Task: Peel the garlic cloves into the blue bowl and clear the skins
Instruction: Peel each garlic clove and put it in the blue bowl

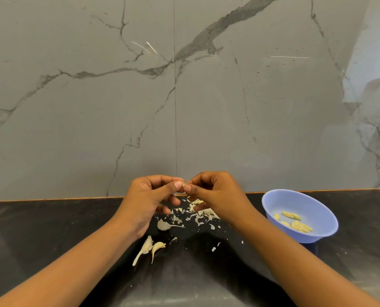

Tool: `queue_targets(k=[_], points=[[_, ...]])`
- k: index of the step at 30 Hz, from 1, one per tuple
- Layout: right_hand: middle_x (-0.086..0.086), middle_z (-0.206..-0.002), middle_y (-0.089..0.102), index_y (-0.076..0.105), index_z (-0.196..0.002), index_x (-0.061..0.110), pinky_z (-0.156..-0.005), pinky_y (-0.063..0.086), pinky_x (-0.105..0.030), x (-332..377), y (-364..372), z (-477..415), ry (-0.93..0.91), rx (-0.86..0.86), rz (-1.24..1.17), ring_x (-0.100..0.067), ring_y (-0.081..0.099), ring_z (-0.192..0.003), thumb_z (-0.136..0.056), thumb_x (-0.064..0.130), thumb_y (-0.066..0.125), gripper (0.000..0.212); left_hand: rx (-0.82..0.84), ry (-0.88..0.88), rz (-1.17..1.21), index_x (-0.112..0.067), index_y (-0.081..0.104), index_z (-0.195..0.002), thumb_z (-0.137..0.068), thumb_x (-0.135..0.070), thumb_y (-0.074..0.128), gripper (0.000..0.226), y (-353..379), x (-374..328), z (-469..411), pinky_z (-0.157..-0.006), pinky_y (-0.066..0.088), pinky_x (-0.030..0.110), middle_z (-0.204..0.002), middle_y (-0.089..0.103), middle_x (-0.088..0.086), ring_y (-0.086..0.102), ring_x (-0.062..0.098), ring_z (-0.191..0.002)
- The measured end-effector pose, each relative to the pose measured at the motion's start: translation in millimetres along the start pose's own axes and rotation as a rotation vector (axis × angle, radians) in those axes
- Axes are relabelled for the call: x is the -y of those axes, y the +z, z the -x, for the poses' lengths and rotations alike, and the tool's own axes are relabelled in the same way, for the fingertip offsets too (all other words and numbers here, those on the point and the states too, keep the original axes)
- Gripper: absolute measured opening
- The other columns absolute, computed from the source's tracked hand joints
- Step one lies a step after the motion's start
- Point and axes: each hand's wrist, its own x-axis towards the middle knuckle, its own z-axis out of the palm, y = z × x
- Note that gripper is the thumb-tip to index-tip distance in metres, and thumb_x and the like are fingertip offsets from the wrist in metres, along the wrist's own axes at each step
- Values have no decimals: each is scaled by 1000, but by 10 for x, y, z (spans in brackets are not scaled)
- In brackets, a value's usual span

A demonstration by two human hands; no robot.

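The dark surface [51,229] carries the blue bowl [317,238] at 4 o'clock, with several peeled cloves [299,226] already in it. The left hand [144,200] and right hand [217,196] meet at centre with their fingers curled in a pinch. Scattered skins [191,214] lie uncleared at 6 o'clock from the hands. About three unpeeled cloves [153,247] wait at 7 o'clock. The pinched clove [184,185] sits between the fingertips, mostly hidden. The task looks past halfway.

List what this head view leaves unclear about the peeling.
- Pinched piece: head view; fingertips of left hand and right hand cover it; clove or skin unclear.
- Peeled cloves in blue bowl: head view; overlapping, count unclear.
- Skins: head view; right hand hides part of the pile.
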Motion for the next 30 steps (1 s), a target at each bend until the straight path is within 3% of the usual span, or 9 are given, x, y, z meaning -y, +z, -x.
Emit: queue_targets(k=[3, 10, 16, 21, 25, 27, 30], points=[[-9, -80, 70, 70, -83, 19, -67, 61, -39, -40, 22, -13, -41, -14, 84, -22, 70, -73, -88, 19, 67, 5, -10, -1, -35, -6, 74, -89, -71, -19, 71, 23, -6, 7, 6, -40, 43, 17, -79, 74, 10, 60, 10, -52], [3, -75, 65, 70, -80, 13, -69, 53, -33, -81, 55, -31, -361, -103, 414, -13, 60, -72, -85, 17, 70, 6, -31, -15, -142, -4, 72, -80, -84, -15, 68, 12, -39, 5, -28, -42, 47, 19, -67, 70, 6, 58, 12, -46], [-2, -70, 55, 60, -72, 10, -46, 43, -26, -97, 106, -57, -786, -213, 793, -21, 53, -60, -78, 11, 61, 6, -6, -164, -54, -3, 69, -80, -87, -14, 66, 14, -62, -32, -46, -38, 45, 15, -62, 66, 4, 53, 8, -41], [-3, -75, 50, 39, -83, 16, -37, 39, -27, -141, 142, -91, -996, -215, 1029, -15, 36, -72, -82, 9, 50, 13, -22, -308, 55, -2, 66, -74, -85, -13, 66, 15, -88, -66, -52, -35, 45, 14, -59, 63, 5, 51, 7, -38], [-2, -73, 50, 49, -75, 13, -40, 38, -26, -163, 168, -77, -922, -238, 983, -15, 39, -69, -82, 15, 48, 6, -19, -306, 105, -1, 66, -76, -85, -12, 66, 14, -80, -55, -43, -36, 46, 14, -60, 64, 6, 52, 6, -38], [1, -70, 52, 55, -71, 12, -48, 41, -28, -152, 191, -57, -711, -269, 760, -15, 47, -64, -81, 17, 55, 12, -22, -240, 100, -1, 67, -79, -86, -11, 66, 12, -58, -38, -40, -36, 45, 13, -61, 66, 5, 53, 6, -39], [-3, -72, 60, 64, -74, 11, -59, 50, -25, -72, 179, 4, -287, -193, 234, -12, 56, -65, -86, 13, 65, 12, -30, -114, 39, -2, 68, -83, -86, -10, 65, 9, -38, -19, -27, -37, 42, 14, -64, 66, 4, 53, 6, -42]])
